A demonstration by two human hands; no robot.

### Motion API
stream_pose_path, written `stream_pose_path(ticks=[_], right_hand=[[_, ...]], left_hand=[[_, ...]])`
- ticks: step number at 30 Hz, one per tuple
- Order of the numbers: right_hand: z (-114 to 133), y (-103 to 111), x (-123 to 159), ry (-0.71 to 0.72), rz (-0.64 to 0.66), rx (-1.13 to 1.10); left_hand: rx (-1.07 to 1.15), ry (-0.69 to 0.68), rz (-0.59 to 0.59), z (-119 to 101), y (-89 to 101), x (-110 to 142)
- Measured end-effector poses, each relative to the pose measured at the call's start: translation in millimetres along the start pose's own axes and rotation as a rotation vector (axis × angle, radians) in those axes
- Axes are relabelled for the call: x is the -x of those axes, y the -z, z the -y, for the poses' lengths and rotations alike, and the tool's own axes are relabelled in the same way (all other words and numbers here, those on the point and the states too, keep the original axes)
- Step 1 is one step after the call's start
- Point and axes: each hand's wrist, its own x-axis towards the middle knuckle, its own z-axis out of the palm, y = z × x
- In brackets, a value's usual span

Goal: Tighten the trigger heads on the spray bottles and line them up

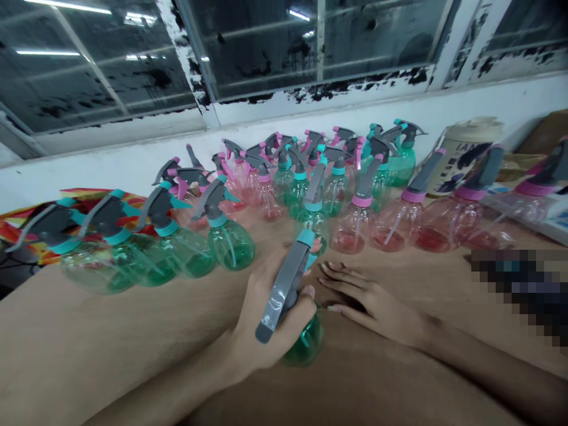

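Note:
My left hand (266,319) is closed around the neck and grey-and-turquoise trigger head of a green spray bottle (309,346). Its clear round body shows below my fingers, over the table near me. To the right of this bottle, my right hand (368,296) lies on the tabletop with its fingers stretched out and holds nothing. Just beyond my hands stands another green spray bottle (313,220), partly covered by the one I grip. A pink-collared spray bottle (352,231) with a little red liquid is close behind my right hand.
Several green spray bottles (233,245) line the left side, and several pink ones (439,228) the right. More bottles crowd behind them. A beige tumbler (461,157) stands by the wall at right. Red-and-yellow wrapping (95,198) lies far left; a pixelated patch covers the right edge.

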Motion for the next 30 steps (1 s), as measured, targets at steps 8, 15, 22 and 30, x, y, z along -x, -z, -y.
stream_pose_path(ticks=[8,15,22,30], right_hand=[[0.4,0.5,-0.4,0.003,-0.001,0.005],[0.6,0.9,-1.1,0.009,-0.004,0.016],[-1.1,-1.2,0.6,0.014,-0.041,-0.040],[-1.3,-0.4,0.0,0.028,-0.024,-0.013]], left_hand=[[0.011,0.042,0.000,-0.6,0.4,2.0],[0.028,0.045,0.010,3.0,-1.1,4.8],[0.097,0.038,0.028,-1.8,1.7,2.4],[-0.050,0.058,0.074,-2.6,5.6,-0.6]])
